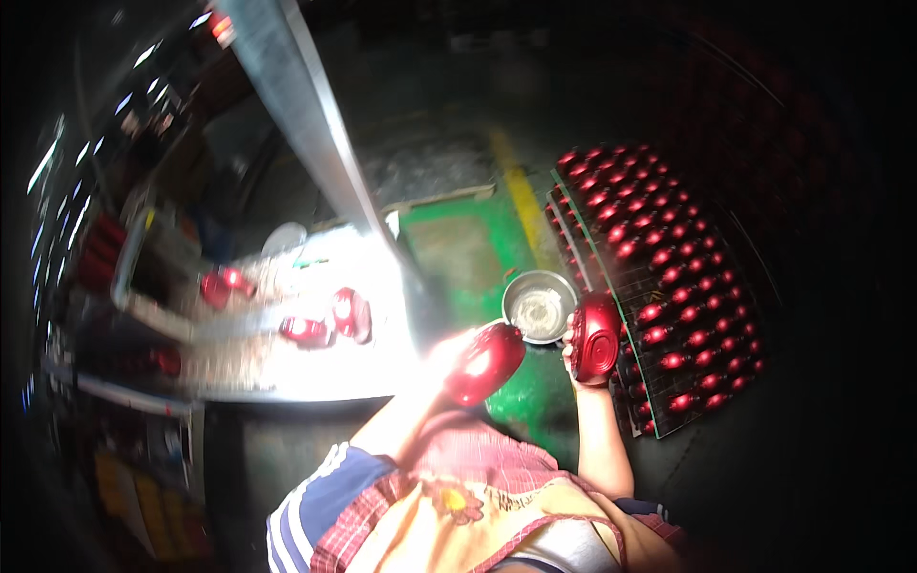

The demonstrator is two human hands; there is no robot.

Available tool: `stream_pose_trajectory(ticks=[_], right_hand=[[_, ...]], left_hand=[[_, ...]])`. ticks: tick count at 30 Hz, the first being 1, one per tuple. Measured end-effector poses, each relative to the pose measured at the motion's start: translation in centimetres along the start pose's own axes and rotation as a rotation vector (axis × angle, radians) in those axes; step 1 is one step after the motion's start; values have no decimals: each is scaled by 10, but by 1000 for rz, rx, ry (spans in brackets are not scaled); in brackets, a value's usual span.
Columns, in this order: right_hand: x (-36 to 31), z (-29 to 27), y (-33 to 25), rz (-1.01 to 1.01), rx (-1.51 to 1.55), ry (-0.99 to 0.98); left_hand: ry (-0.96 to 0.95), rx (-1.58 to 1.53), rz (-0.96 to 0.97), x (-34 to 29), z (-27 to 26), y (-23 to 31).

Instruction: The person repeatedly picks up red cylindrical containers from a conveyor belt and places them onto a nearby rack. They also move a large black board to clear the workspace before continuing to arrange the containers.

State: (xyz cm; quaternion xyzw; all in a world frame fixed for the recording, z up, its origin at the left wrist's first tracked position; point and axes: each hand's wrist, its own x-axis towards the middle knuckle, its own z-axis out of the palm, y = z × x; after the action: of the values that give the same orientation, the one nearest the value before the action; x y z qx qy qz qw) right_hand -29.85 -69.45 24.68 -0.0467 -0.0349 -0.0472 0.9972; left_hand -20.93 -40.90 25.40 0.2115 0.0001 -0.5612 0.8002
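Note:
My left hand (449, 355) holds a shiny red rounded shell (485, 363) at the right edge of a brightly lit workbench (287, 382); glare washes out the fingers. My right hand (576, 355) grips a second red shell (597, 336), turned so its hollow side faces me, just right of a small metal bowl (538, 306) on the floor. The two shells are a short gap apart. Three more red shells (325, 323) lie on the bench, to the left of my left hand.
Stacked black trays (659, 286) filled with several rows of red shells stand at the right on a green floor with a yellow stripe (521, 196). A grey metal beam (306, 115) slants over the bench. Dark cluttered shelves (105, 286) fill the left.

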Motion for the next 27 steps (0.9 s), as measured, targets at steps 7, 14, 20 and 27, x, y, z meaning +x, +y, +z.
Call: stream_pose_trajectory(ticks=[7,14,20,27], right_hand=[[-54,-24,85,419,270,-67],[-11,-17,218,695,35,-6],[61,26,357,675,-184,153],[130,115,459,236,-819,294]], left_hand=[[123,120,168,-145,-23,-25],[483,37,539,-344,-82,32],[1134,547,905,-498,-148,213],[1747,1387,986,-495,-249,451]])
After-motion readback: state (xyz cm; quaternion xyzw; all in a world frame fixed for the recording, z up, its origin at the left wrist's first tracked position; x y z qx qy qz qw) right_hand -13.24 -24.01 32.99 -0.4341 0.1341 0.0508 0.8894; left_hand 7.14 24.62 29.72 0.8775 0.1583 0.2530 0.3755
